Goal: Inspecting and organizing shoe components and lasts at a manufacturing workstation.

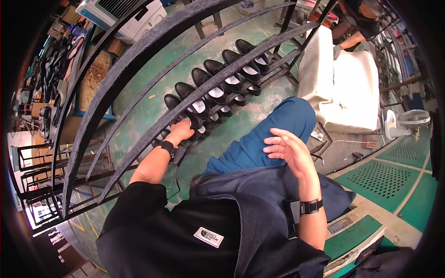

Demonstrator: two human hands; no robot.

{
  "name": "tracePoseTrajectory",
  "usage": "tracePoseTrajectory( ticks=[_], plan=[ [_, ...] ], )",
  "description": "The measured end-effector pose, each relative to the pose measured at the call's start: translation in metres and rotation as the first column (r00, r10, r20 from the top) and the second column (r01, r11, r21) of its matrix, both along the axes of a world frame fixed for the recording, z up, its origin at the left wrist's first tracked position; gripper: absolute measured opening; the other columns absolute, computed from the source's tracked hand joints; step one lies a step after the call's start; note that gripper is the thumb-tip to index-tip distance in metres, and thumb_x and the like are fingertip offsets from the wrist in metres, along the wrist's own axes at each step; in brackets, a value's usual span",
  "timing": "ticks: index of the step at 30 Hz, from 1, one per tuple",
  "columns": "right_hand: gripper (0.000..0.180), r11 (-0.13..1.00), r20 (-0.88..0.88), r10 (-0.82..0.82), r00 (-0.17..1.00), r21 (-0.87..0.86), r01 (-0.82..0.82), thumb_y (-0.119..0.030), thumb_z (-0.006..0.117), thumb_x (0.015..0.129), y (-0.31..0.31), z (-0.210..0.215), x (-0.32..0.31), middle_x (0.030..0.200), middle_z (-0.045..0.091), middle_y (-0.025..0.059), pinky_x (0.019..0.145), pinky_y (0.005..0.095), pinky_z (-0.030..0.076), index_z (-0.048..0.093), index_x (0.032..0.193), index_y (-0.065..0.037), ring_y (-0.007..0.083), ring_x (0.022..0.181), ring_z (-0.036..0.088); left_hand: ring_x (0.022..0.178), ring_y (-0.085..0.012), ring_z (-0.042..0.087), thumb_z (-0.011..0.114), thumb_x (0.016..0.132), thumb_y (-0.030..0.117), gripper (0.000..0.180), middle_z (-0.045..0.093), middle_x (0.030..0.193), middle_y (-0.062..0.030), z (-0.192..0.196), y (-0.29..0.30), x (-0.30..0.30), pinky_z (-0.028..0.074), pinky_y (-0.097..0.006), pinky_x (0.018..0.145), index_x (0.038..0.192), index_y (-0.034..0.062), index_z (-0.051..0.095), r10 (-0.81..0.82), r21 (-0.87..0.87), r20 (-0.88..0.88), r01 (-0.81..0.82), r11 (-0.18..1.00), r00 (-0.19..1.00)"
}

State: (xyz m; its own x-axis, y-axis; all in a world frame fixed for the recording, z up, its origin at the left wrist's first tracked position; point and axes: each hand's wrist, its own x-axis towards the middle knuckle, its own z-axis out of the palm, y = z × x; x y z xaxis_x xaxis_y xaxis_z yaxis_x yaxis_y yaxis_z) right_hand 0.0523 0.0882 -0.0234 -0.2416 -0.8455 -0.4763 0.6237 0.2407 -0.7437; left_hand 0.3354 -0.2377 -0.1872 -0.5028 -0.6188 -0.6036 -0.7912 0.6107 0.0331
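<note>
My left hand point(181, 130) reaches to the near end of a rack holding a row of black shoes point(215, 85) with pale insoles. Its fingers are bent and closed at the heel of a black shoe point(195, 121), partly hidden there. Over my lap is my right hand point(291, 149), raised with its fingers apart and nothing in it. It is nearest to my blue trouser leg. Each wrist wears a black strap with a small device.
Curved dark metal bars point(153, 37) of the rack arch over and beside the shoes. A large white padded block point(343, 88) stands at the right, with a co-worker's gloved hand point(337, 51) on it. Farther right are a white fan point(408, 119) and green perforated panels point(378, 183).
</note>
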Motion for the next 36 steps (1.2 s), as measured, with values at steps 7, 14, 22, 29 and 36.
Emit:
tracePoseTrajectory(
  ticks=[7, 14, 22, 29, 36],
  plan=[
    [0.047, 0.999, -0.021, -0.029, 0.999, -0.013, 0.029, -0.03, 0.055, 0.099, 0.001, 0.001, -0.006, 0.112, 0.068, 0.0177, 0.082, 0.0357, 0.056, 0.053, 0.133, 0.001, 0.0265, 0.095, 0.07, 0.13, -0.0343, 0.05, 0.067, 0.078, 0.034, 0.069, 0.051, 0.141, -0.0159, 0.012, 0.026, -0.035, 0.037, -0.052, 0.108, 0.141, 0.0115, 0.049, 0.081, 0.008, -0.375, -0.084, 0.996, 0.924],
    [0.046, 0.98, -0.01, -0.199, 0.98, -0.007, 0.199, -0.03, 0.054, 0.099, 0.03, 0.002, -0.016, 0.106, 0.069, 0.0157, 0.076, 0.0326, 0.057, 0.054, 0.13, 0.003, 0.0232, 0.091, 0.07, 0.147, -0.0353, 0.024, 0.076, 0.071, 0.029, 0.095, 0.023, 0.16, -0.014, -0.023, 0.018, -0.019, 0.031, -0.053, 0.113, 0.152, 0.0137, 0.029, 0.407, -0.12, -0.235, -0.441, 0.889, 0.883],
    [0.045, 0.953, 0.009, -0.302, 0.953, 0.011, 0.302, -0.03, 0.056, 0.099, 0.047, 0.005, -0.032, 0.103, 0.069, 0.0151, 0.075, 0.0332, 0.057, 0.055, 0.128, 0.004, 0.0224, 0.086, 0.069, 0.143, -0.0313, 0.033, 0.072, 0.08, 0.023, 0.03, 0.03, 0.158, -0.011, -0.05, 0.019, 0.0, 0.039, -0.05, 0.109, 0.108, 0.0097, 0.07, 0.158, -0.345, -0.177, -0.212, 0.914, 0.971],
    [0.043, 0.959, -0.062, -0.284, 0.957, -0.003, 0.284, -0.03, 0.056, 0.099, 0.051, 0.019, -0.043, 0.103, 0.069, 0.0148, 0.075, 0.0321, 0.057, 0.056, 0.127, 0.003, 0.0214, 0.087, 0.069, 0.139, -0.0288, 0.039, 0.069, 0.08, 0.019, 0.03, 0.035, 0.153, -0.0075, -0.064, -0.006, 0.035, 0.043, -0.048, 0.105, 0.109, 0.0107, 0.07, 0.286, -0.414, -0.132, -0.315, 0.854, 0.949],
    [0.037, 0.973, -0.21, -0.187, 0.96, 0.093, 0.21, -0.027, 0.056, 0.098, 0.074, 0.064, -0.054, 0.103, 0.07, 0.0086, 0.077, 0.0293, 0.054, 0.06, 0.126, -0.003, 0.0167, 0.087, 0.069, 0.139, -0.0413, 0.033, 0.067, 0.079, 0.023, 0.05, 0.04, 0.144, -0.0233, -0.049, 0.017, -0.01, 0.027, -0.053, 0.115, 0.124, 0.003, 0.057, 0.058, -0.284, -0.454, -0.206, 0.936, 0.889]
  ],
)
